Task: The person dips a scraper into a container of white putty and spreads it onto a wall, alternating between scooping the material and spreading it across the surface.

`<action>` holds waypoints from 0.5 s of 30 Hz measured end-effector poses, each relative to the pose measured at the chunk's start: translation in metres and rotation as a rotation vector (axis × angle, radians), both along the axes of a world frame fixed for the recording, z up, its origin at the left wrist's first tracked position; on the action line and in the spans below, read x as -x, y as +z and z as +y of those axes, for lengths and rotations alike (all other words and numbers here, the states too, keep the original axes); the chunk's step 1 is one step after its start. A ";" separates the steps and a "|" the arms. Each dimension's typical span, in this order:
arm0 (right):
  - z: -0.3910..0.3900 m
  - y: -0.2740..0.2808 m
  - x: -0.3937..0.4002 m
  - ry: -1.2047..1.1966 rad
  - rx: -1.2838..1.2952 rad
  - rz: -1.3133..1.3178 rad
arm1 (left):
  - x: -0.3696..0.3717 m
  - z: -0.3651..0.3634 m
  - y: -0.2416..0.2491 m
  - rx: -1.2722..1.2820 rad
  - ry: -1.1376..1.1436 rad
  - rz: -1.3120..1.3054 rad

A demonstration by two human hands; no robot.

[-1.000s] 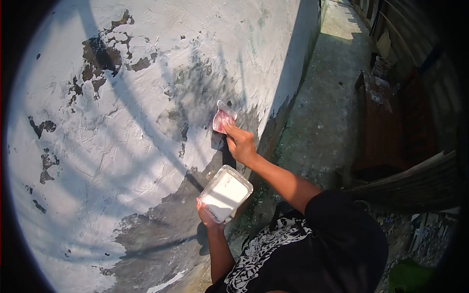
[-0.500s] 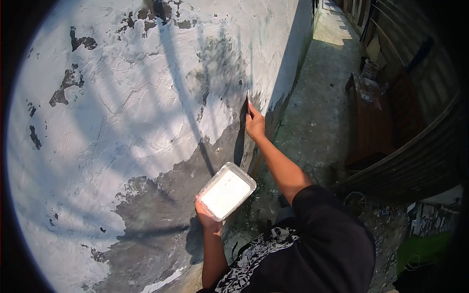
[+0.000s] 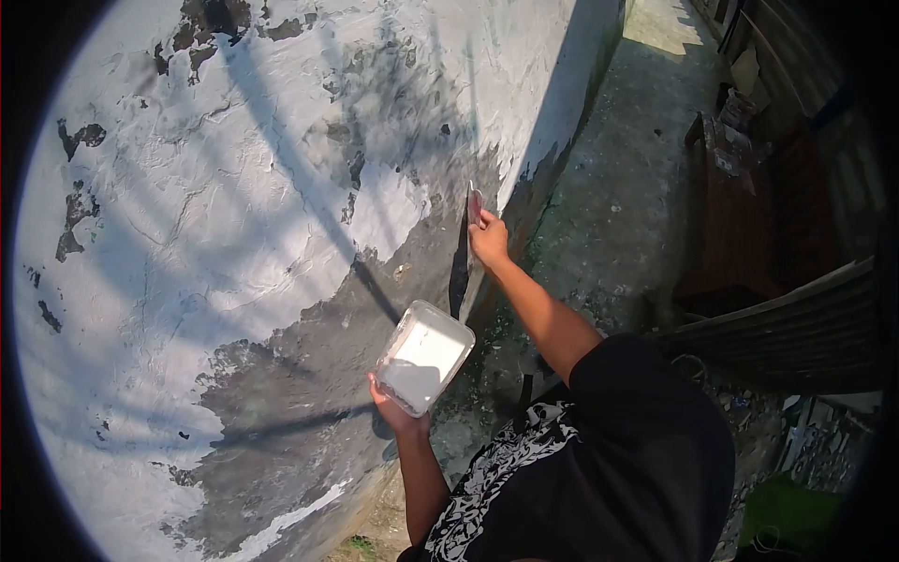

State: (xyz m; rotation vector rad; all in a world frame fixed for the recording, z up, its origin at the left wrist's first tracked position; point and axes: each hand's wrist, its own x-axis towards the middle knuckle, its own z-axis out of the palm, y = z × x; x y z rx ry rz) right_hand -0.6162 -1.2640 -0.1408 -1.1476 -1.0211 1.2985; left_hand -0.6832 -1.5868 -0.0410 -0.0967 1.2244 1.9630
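Note:
My left hand [image 3: 401, 412] holds a clear rectangular tub [image 3: 426, 358] from below at its near end; white paste lies in it, partly in shadow. My right hand [image 3: 489, 238] grips a thin scraper [image 3: 475, 202] with its blade pointing up, close to the wall. Whether the blade touches the wall cannot be told. The wall [image 3: 234, 215] has rough white coating over its upper part and bare grey patches lower down. A dark shadow falls on the wall beside my right hand.
A concrete path [image 3: 627, 140] runs away along the wall. To the right are a reddish-brown wooden bench [image 3: 740, 215] with items on it and a corrugated metal sheet [image 3: 777, 323]. Green material [image 3: 791, 515] lies at the lower right.
The view has shifted, so the wall appears further left. More of the scraper's face shows above my right hand. The tub has moved slightly left, and a shadow now covers part of the paste.

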 end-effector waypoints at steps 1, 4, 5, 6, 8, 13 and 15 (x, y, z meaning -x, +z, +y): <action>-0.014 0.007 0.014 0.035 -0.029 -0.139 | -0.010 0.004 0.007 0.010 0.003 0.059; -0.069 0.046 0.014 0.238 -0.141 -0.274 | -0.027 0.008 0.010 0.056 0.092 0.067; -0.077 0.056 -0.003 0.365 -0.196 -0.262 | -0.032 0.012 0.011 0.061 0.091 0.064; -0.083 0.061 -0.019 0.490 -0.248 -0.246 | -0.035 0.014 0.012 0.091 0.124 0.070; -0.077 0.068 -0.039 0.450 -0.431 -0.092 | -0.036 0.017 0.009 0.116 0.156 0.080; 0.015 0.105 -0.054 0.009 -0.472 -0.069 | -0.033 0.017 -0.010 -0.027 0.233 0.150; 0.055 0.123 -0.048 -0.074 -0.430 -0.078 | -0.039 0.025 -0.006 -0.023 0.259 0.168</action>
